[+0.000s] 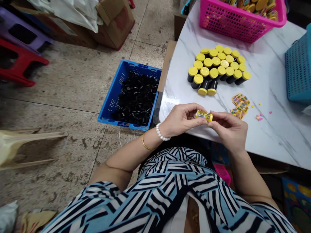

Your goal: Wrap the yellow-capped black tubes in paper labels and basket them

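Over the near edge of the marble-patterned table, my left hand (pixel 186 119) and my right hand (pixel 227 127) both grip a small canister (pixel 202 116) with a yellow end and a printed, partly see-through wrap. My left thumb and fingers close around its body; my right fingertips pinch the yellow end. Just beyond my right hand lies a pile of small printed labels (pixel 240 105), yellow and orange. A group of black canisters with yellow lids (pixel 213 72) stands farther back, two of them tipped toward me.
A blue crate (pixel 103 113) holding many small black containers is left of the table. A pink basket (pixel 225 24) of yellow items stands at the back, a teal basket (pixel 297 71) at right. Tiny pink and yellow bits (pixel 259 119) lie on the table (pixel 274 139).
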`<act>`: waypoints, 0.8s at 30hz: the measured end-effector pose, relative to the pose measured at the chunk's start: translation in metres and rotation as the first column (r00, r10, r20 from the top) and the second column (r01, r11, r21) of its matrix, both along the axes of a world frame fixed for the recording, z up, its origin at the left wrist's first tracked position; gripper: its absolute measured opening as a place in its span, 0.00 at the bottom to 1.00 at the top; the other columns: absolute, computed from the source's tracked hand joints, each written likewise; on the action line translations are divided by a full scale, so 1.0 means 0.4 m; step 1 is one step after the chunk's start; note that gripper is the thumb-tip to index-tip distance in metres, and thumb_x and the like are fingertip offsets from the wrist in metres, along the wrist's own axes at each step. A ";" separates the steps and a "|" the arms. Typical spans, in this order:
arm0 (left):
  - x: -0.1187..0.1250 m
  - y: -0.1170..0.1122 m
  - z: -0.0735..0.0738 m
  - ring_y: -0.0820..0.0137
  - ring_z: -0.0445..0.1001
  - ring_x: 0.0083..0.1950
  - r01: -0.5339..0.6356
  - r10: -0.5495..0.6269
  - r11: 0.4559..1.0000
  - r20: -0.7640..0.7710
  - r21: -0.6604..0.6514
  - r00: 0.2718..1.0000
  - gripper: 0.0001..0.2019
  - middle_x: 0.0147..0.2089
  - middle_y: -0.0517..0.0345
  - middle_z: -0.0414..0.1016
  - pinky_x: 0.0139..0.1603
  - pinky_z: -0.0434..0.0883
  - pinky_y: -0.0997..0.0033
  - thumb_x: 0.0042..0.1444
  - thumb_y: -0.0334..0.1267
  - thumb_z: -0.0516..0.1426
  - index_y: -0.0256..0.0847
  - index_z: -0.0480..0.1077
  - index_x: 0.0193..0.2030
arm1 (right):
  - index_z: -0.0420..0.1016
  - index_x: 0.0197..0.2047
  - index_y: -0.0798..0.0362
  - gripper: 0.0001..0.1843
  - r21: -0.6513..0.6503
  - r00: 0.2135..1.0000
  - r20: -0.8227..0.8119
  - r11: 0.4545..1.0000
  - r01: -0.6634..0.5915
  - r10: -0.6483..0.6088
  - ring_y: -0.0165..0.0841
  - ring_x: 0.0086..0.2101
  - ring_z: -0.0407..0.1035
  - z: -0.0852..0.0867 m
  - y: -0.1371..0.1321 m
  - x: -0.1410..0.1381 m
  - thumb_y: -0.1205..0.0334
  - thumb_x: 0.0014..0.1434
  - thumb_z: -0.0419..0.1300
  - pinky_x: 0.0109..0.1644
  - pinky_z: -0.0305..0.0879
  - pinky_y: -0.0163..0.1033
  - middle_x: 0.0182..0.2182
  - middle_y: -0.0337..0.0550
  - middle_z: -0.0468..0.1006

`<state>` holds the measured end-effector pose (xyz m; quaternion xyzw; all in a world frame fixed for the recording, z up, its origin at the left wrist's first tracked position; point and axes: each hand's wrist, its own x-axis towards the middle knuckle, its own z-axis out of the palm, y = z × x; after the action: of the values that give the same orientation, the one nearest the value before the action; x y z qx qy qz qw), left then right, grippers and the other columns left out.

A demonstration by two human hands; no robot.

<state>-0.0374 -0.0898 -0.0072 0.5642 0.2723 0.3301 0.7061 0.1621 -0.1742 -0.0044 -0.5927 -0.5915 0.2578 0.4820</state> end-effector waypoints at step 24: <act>0.028 0.012 -0.009 0.74 0.75 0.19 0.222 -0.129 0.848 0.220 -0.481 0.967 0.26 0.29 0.56 0.80 0.17 0.69 0.79 0.59 0.61 0.66 0.38 0.70 0.46 | 0.81 0.58 0.42 0.21 -0.032 0.953 -0.070 0.954 -0.296 0.294 0.39 0.49 0.79 0.042 0.061 0.010 0.56 0.61 0.71 0.46 0.83 0.43 0.51 0.49 0.79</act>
<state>-0.0261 -0.0851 -0.0109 0.3515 0.2312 0.2310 0.8773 0.1662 -0.1500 0.0126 -0.4993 -0.6518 0.3585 0.4442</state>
